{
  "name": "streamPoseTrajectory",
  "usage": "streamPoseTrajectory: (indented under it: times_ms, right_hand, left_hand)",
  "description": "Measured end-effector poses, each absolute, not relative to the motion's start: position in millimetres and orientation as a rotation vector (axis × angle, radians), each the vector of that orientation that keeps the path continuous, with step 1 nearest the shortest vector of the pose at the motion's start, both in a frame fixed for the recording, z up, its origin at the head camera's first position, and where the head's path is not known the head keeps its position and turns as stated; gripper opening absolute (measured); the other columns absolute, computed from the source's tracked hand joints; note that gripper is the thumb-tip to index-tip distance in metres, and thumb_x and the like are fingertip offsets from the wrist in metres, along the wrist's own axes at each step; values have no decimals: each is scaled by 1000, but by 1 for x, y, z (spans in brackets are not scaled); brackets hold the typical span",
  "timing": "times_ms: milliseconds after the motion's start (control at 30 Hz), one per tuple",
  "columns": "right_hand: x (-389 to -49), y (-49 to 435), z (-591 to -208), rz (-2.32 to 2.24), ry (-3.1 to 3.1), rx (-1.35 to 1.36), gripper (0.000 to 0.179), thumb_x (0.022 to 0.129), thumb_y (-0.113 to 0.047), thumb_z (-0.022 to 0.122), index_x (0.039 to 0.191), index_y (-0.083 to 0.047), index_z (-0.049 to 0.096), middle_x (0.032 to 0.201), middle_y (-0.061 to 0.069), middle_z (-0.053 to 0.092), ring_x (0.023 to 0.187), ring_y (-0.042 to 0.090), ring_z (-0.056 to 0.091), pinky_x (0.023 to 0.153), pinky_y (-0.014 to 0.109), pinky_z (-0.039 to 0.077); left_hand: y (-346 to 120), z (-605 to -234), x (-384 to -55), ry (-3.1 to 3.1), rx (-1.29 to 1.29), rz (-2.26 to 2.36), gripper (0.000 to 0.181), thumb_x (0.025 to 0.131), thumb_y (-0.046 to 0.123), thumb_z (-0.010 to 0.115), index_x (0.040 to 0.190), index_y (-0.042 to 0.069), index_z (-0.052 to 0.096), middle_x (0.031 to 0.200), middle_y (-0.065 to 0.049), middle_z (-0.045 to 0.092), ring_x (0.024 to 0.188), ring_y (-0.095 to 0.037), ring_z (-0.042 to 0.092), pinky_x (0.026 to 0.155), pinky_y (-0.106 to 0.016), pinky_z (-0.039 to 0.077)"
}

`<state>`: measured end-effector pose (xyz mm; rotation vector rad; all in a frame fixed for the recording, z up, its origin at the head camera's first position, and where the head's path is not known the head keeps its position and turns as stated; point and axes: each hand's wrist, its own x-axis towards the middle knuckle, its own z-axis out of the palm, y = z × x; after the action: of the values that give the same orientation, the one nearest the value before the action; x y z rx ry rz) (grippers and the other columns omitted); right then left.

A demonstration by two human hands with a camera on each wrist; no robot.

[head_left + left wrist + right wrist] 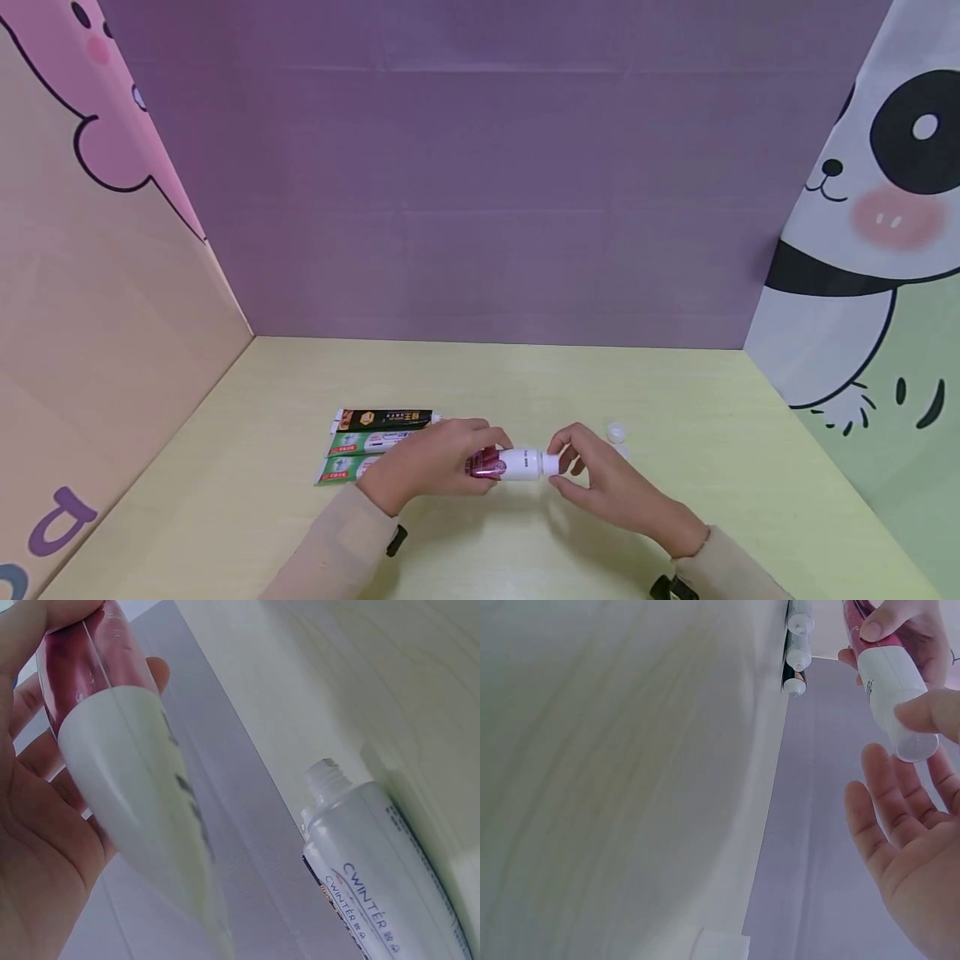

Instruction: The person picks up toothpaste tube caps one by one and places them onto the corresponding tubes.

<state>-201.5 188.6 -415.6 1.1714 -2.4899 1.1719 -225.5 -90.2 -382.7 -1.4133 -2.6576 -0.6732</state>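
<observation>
My left hand (pixel 442 458) grips the maroon end of a maroon-and-white tube (pixel 517 464), which lies level above the table with its neck to the right. A white cap (pixel 551 464) sits at that end, between the thumb and fingertips of my right hand (pixel 607 483). In the right wrist view the thumb presses against the cap's side, and the other fingers curve loosely below it. Beside my left hand three toothpaste tubes lie in a row: a black one (pixel 386 420) farthest back, then a green-and-white tube (pixel 367 442) and another green-and-white tube (pixel 345 469), partly hidden by the hand.
Behind my right hand, loose white caps (pixel 617 432) lie on the pale wooden table (pixel 487 375). The left wrist view shows a lying tube's bare threaded neck (pixel 328 780). A purple wall (pixel 495 183) closes the back, with printed panels at both sides.
</observation>
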Motion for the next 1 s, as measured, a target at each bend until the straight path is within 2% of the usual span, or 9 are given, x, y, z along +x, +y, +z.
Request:
streamPoseTrajectory:
  times_ms: [300, 467, 667, 867, 1000]
  right_hand:
    - [-201, 190, -413, 1187, -2587, 1088, 17, 99, -20, 66, 114, -16, 60, 98, -10, 63, 81, 7, 59, 71, 26, 52]
    - [-201, 188, -412, 1215, -2677, 1015, 14, 102, -28, 60, 108, -15, 63, 88, -5, 65, 76, 6, 57, 66, 25, 51]
    - [-202, 184, -411, 1145, -2776, 900, 26, 106, -33, 51, 92, -15, 64, 73, -4, 61, 57, 2, 42, 52, 22, 39]
    - [-202, 180, -408, 1084, -2861, 820, 42, 109, -39, 41, 84, -16, 67, 68, -13, 60, 59, 5, 50, 55, 26, 44]
    - [-201, 179, -405, 1099, -2894, 776, 47, 109, -41, 39, 80, -18, 68, 65, -13, 60, 59, 6, 52, 56, 27, 44]
  left_hand:
    - [-90, -380, -224, -2673, -1399, -670, 27, 88, 21, 77, 112, 16, 67, 89, 9, 58, 72, -1, 52, 65, -14, 47]
    - [-90, -380, -225, -2675, -1405, -672, 27, 88, 21, 77, 113, 15, 67, 89, 9, 58, 72, -1, 52, 64, -14, 47]
    - [-90, -382, -225, -2664, -1403, -651, 29, 87, 22, 77, 114, 16, 67, 90, 8, 60, 72, -1, 52, 64, -13, 46]
    - [-89, -382, -225, -2663, -1397, -639, 29, 87, 23, 77, 114, 16, 68, 91, 8, 61, 72, -2, 52, 65, -13, 46]
    - [-89, -381, -224, -2656, -1390, -627, 30, 87, 23, 78, 114, 17, 68, 92, 7, 61, 72, -2, 53, 65, -13, 46]
